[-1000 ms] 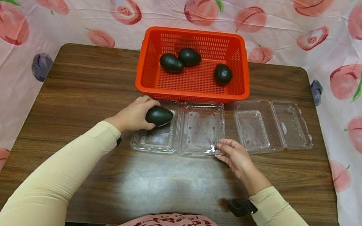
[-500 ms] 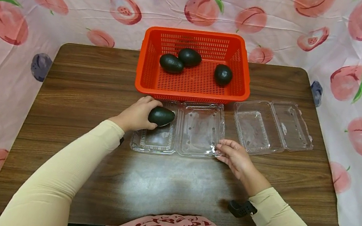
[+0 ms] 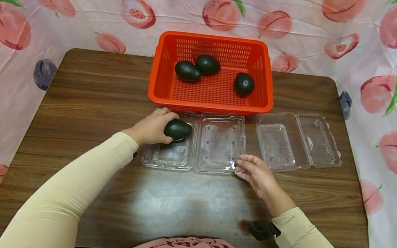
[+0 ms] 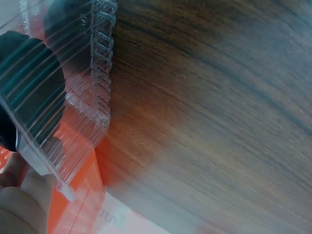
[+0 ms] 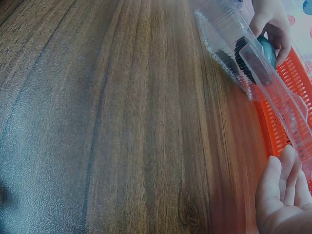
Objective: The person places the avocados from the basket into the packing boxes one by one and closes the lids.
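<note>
In the head view my left hand (image 3: pixel 156 127) grips a dark green avocado (image 3: pixel 178 130) low over the left half of an opened clear plastic clamshell (image 3: pixel 221 138). Its fingers curl round the fruit's left end. The left wrist view shows the avocado (image 4: pixel 31 83) through the ribbed wall of the clamshell (image 4: pixel 101 58), with part of the left hand (image 4: pixel 24 200) below it. At the clamshell's front right corner, my right hand (image 3: pixel 257 177) pinches the lid's edge with its fingertips. The right wrist view has the right hand (image 5: pixel 282 195) beside the lid edge.
An orange-red perforated basket (image 3: pixel 208 107) stands just behind the clamshell, with several avocados in it, 3 visible: one avocado (image 3: pixel 244 84) lies apart at the right. A second opened clamshell (image 3: pixel 283 142) sits to the right on the wooden table (image 3: pixel 86 83).
My left hand has shifted slightly to the right with the avocado over the clamshell's left half. The right hand stays at the lid corner.
</note>
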### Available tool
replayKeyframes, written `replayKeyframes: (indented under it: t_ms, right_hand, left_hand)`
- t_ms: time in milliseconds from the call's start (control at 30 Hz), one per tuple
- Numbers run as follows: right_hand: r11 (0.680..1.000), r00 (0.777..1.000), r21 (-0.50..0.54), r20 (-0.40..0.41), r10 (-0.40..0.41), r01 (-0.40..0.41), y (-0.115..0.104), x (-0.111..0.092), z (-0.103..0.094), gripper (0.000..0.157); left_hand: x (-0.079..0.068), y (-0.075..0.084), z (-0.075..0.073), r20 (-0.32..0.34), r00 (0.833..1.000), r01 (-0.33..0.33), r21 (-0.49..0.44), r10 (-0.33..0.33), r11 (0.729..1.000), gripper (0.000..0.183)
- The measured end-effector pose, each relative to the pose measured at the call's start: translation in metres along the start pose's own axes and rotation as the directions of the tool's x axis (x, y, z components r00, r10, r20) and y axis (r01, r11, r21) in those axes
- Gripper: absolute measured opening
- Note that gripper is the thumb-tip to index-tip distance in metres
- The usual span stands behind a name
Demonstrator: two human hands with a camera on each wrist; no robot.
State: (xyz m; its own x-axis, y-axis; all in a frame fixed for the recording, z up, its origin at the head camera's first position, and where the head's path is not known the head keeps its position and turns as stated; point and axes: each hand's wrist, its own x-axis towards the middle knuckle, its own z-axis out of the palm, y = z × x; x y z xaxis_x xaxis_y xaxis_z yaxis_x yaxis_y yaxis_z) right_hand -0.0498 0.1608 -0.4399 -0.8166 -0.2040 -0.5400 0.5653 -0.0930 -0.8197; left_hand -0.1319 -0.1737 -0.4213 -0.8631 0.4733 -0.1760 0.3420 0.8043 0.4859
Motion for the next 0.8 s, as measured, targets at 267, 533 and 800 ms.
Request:
replayKeyframes:
  t_ms: [267, 533, 800]
  right_hand:
    - [1.0, 1.0, 0.0, -0.005, 0.002, -0.002, -0.0002, -0.001, 0.0006, 0.019]
    - [1.0, 1.0, 0.008, -0.008, -0.002, 0.002, 0.0001, -0.0007, 0.0007, 0.016]
    - [1.0, 1.0, 0.008, -0.011, 0.005, -0.005, 0.0004, 0.0, 0.0005, 0.018]
  left_hand:
    - [0.0016, 0.0008, 0.0001, 0.017, 1.0, 0.015, 0.013, -0.015, 1.0, 0.062]
    - [0.0017, 0.0008, 0.0017, 0.022, 1.0, 0.013, 0.029, -0.014, 0.999, 0.063]
    - [0.0013, 0.0015, 0.003, 0.016, 1.0, 0.018, 0.04, -0.018, 0.999, 0.063]
